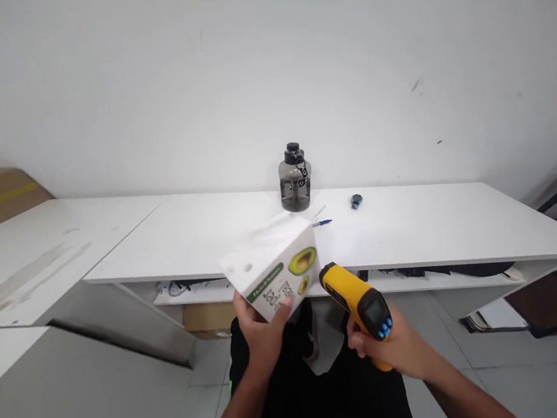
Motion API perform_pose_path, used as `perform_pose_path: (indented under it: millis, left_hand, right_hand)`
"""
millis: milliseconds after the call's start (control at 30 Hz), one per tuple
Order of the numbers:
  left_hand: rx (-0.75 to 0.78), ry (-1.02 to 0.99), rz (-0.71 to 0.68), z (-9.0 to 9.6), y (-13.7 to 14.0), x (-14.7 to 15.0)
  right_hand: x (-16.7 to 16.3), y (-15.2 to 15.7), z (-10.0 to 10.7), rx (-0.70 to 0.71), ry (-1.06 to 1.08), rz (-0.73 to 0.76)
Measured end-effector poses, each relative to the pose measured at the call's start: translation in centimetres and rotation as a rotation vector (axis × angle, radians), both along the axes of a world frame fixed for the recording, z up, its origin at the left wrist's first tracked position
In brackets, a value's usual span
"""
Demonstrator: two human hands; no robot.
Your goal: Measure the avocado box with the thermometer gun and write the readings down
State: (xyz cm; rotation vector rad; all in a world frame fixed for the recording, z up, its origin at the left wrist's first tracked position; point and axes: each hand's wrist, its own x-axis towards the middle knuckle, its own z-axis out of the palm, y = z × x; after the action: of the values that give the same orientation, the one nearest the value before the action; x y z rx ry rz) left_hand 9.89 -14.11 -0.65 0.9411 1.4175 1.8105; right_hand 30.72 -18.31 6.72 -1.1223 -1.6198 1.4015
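My left hand [264,335] grips a white box [279,279] with avocado pictures and a green label band, its thumb on the printed face. The box is tilted and held at the front edge of the white desk. Wrapped round the handle of a yellow and black infrared thermometer [356,297] is my right hand [395,347]. The thermometer's nose points up and left, close to the box's right side but apart from it. Its small screen and blue buttons face me; whether the screen shows a reading is too blurred to tell.
On the white desk [412,231] stand a grey water jug [295,180], a blue pen [322,223] and a small dark blue object [356,201]. A brown carton [0,194] sits at far left. Under the desktop, a shelf holds cables; another carton [208,319] is below.
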Motion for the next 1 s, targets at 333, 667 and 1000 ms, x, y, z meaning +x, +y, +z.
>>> perform_pose_path:
  millis: [333,667,1000]
  left_hand:
    - [-0.071,0.521,0.397,-2.3,10.0,-4.1]
    - [-0.169,0.735,0.466,-3.1,10.7,-4.5]
    - [-0.181,0.768,0.459,-3.4,10.6,-4.5]
  right_hand:
    - [-4.3,1.0,-4.3,-0.054,0.204,-0.452]
    - [-4.1,3.2,-5.1,0.040,-0.012,-0.531]
    - [-4.2,3.6,-5.9,0.040,-0.027,-0.544]
